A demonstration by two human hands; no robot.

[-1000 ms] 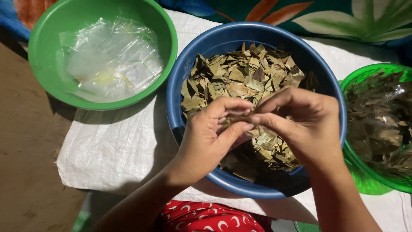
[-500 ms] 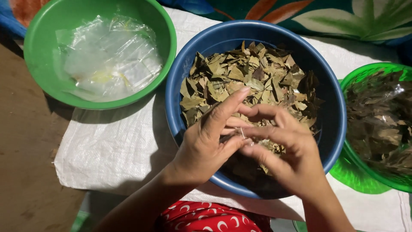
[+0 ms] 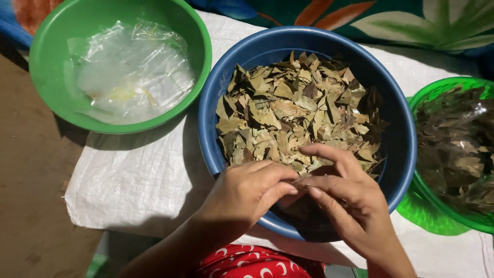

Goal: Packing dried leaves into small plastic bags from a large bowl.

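Altogether three bowls sit on one white woven sack [image 3: 139,175], and the blue bowl [image 3: 216,103] in the middle serves as the landmark; to its left, just beside its rim, stands one green bowl [image 3: 46,77] holding crumpled clear plastic bags [image 3: 134,72], too bunched to count; inside the blue bowl lies a heap of dried brownish-green leaves [image 3: 293,113], too many to count, piled toward its far side, with its near side dark and in shadow; two hands meet over its near rim; the left hand [image 3: 247,193] has fingers curled inward, thumb and fingertips pinched together; the right hand [image 3: 347,198] has its fingers bent toward the left, tips touching; whatever small piece they pinch between them cannot be made out; to the right of the blue bowl, close beside it, one translucent green bowl [image 3: 427,211] holds more dried leaves under clear plastic [image 3: 458,149]; below the blue bowl, red cloth with white crescents [image 3: 252,262] shows.
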